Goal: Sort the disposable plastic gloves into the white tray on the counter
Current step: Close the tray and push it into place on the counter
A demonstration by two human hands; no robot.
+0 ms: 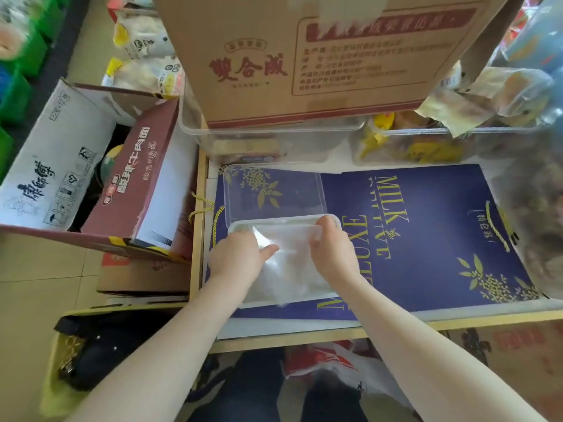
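A shallow white tray (283, 221) lies on a blue printed bag (426, 226) on the counter. Thin clear plastic gloves (292, 263) fill it in a crumpled, glossy layer. My left hand (240, 260) is over the tray's left side, fingers curled into the plastic and thumb lying on top of it. My right hand (330, 251) is at the tray's far right corner, its fingers bent over the gloves' top edge. A clear plastic lid or container (274, 193) sits just behind the tray, touching its far rim.
A large brown carton (320, 56) stands at the back on clear bins (274, 138). Open noodle cartons (91, 166) sit on the floor to the left. Snack bags (487, 95) pile at the right. The counter's wooden edge (335, 333) runs in front.
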